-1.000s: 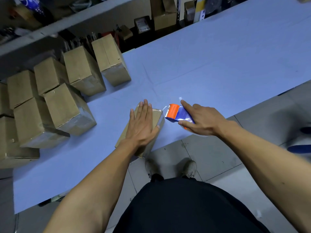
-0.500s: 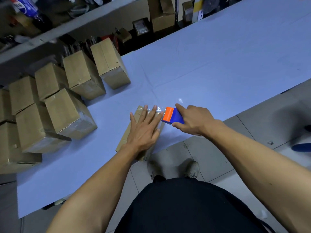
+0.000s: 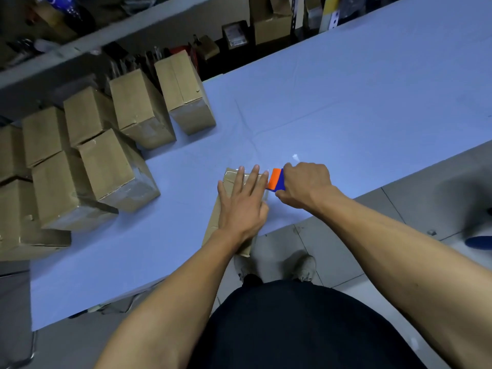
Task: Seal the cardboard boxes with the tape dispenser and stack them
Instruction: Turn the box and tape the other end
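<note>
Here, head view: left hand lies flat on a cardboard box at the near edge of the light-blue desk, fingers straight and slightly spread, pressing the top down. Clear tape shines under the fingertips at the box's far end. Right hand grips an orange-and-blue tape dispenser, fingers curled round it, the orange end touching the box's far right corner, at 3 o'clock of the left hand. Stacked cardboard boxes sit at 9 to 11 o'clock on the desk, well apart from the worked box. Shelf with clutter at 12 o'clock. Shoes on grey floor tiles below.
</note>
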Action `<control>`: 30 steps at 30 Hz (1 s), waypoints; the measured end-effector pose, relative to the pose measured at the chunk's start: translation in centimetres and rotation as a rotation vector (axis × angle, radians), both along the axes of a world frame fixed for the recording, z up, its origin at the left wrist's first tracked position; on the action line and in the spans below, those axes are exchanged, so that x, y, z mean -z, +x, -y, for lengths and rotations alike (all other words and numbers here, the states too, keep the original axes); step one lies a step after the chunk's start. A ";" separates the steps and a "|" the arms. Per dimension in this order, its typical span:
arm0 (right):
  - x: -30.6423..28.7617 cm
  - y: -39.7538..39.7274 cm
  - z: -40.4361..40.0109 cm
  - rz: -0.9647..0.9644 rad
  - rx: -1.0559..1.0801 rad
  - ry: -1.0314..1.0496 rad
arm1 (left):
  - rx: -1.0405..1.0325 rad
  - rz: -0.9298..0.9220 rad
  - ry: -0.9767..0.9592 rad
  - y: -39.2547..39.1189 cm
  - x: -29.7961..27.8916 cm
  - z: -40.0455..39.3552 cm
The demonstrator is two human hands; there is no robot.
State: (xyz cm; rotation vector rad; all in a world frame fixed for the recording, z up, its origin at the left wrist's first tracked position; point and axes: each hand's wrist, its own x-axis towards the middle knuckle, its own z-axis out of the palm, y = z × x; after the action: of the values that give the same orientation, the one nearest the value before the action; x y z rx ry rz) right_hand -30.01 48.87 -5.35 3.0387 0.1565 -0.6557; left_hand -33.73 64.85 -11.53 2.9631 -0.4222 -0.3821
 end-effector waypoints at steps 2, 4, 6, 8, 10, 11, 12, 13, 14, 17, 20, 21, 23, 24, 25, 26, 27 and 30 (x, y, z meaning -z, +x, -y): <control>1.3 0.2 0.4 -0.001 0.061 0.030 | -0.010 -0.026 -0.028 0.1 -0.1 -0.5; 2.3 0.5 0.9 0.040 0.109 0.051 | -0.038 -0.003 -0.120 0.1 -0.2 -1.0; 3.1 1.2 1.0 0.088 0.123 0.059 | -0.162 0.051 -0.339 0.2 -0.3 -1.6; 4.0 1.9 0.8 0.083 0.132 0.090 | -0.362 0.103 -0.570 0.6 -0.5 -2.3; 5.1 2.2 0.4 0.049 0.132 0.153 | -0.572 0.086 -0.700 1.4 -0.9 -2.8; 5.6 2.3 0.3 0.035 0.130 0.184 | -0.643 0.070 -0.735 1.8 -1.1 -3.1; 6.1 2.3 0.1 0.014 0.133 0.211 | -0.684 0.057 -0.757 2.2 -1.3 -3.3; 6.5 2.3 -0.1 -0.004 0.139 0.246 | -0.713 0.039 -0.769 2.4 -1.4 -3.4; 6.8 2.2 -0.3 -0.020 0.150 0.294 | -0.746 0.013 -0.772 2.7 -1.5 -3.5; 8.2 1.8 -0.9 -0.023 0.159 0.420 | -0.845 -0.096 -0.799 3.0 -1.2 -3.9; 9.6 1.5 -1.2 -0.016 0.160 0.451 | -0.904 -0.137 -0.873 2.9 -0.7 -3.8; 9.6 1.4 -1.3 -0.004 0.164 0.450 | -0.912 -0.132 -0.890 3.0 -0.6 -3.8; 8.8 1.3 -1.6 0.059 0.204 0.478 | -0.928 -0.131 -0.916 3.1 -0.3 -3.8; 8.1 1.3 -1.8 0.104 0.254 0.522 | -0.946 -0.138 -0.935 3.1 -0.2 -3.9; 7.4 1.3 -2.0 0.142 0.305 0.581 | -0.969 -0.142 -0.961 3.1 0.0 -4.0; 6.6 1.3 -2.3 0.145 0.363 0.647 | -0.994 -0.141 -0.986 3.2 0.1 -4.1; 6.1 1.3 -2.6 0.119 0.413 0.720 | -1.015 -0.134 -1.010 3.2 0.1 -4.1; 4.6 0.8 -3.5 0.108 0.483 0.827 | -1.041 -0.081 -1.067 3.3 -0.4 -3.8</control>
State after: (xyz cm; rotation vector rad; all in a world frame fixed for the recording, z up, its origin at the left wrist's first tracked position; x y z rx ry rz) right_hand -29.21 52.39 -9.95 3.9529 -0.4384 -0.5287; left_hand -30.44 68.64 -11.13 1.7507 0.7051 -0.0739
